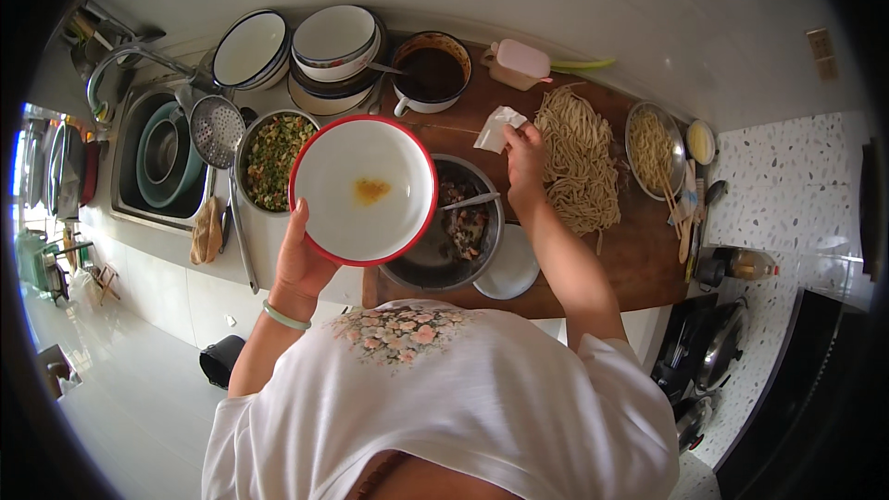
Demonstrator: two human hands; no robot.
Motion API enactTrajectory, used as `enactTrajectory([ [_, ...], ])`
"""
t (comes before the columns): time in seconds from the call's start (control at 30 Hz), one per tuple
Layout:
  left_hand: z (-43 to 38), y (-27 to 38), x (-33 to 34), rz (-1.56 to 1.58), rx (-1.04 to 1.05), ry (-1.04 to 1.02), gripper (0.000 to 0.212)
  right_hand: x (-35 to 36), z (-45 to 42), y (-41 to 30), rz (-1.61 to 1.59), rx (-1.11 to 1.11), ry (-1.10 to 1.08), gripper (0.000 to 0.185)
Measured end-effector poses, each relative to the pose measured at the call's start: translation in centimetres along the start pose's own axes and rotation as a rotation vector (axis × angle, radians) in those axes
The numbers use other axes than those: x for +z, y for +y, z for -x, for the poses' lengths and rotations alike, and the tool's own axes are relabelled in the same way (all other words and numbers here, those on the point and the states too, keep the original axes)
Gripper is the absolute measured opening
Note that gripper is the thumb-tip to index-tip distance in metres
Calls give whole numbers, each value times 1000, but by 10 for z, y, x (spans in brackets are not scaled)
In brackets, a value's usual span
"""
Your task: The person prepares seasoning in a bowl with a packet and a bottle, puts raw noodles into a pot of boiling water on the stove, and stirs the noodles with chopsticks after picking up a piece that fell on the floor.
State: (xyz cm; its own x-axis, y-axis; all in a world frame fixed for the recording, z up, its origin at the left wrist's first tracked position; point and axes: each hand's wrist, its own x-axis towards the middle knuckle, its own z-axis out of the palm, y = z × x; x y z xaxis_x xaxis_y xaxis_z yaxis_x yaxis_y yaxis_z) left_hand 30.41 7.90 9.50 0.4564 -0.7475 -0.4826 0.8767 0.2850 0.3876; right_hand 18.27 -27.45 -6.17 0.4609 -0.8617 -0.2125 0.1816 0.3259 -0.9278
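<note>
My left hand (305,260) grips a white enamel bowl (389,236) by its red rim, thumb on the edge. A smear of yellowish-brown sauce or seasoning (371,190) lies on the bowl's bottom. Between the fingers of my right hand (526,158) is a piece of white tissue (499,126), held above the wooden board. Just right of that hand lies a heap of long noodles (576,160). The red-rimmed bowl partly covers a large metal basin (417,274), which contains a dark chunky mixture (467,219) and a spoon (479,200).
Chopped vegetables fill a metal bowl (278,160) at left, beside a skimmer (217,126) and a sink (125,184). Stacked enamel bowls (333,35) and a pot of dark sauce (429,73) stand along the wall. A plate of noodles (653,146) with chopsticks sits at right.
</note>
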Motion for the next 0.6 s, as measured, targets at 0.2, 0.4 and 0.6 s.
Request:
enactTrajectory([
  [0.2,-10,6,-9,-18,15,44,69,14,-15,12,360,-39,-33,20],
  [0.4,-22,15,-8,-14,-2,32,67,4,-31,31,702,-182,-34,19],
  [0.6,-42,19,-11,-27,-3,-14,69,4,-32,33,782,-228,1,24],
])
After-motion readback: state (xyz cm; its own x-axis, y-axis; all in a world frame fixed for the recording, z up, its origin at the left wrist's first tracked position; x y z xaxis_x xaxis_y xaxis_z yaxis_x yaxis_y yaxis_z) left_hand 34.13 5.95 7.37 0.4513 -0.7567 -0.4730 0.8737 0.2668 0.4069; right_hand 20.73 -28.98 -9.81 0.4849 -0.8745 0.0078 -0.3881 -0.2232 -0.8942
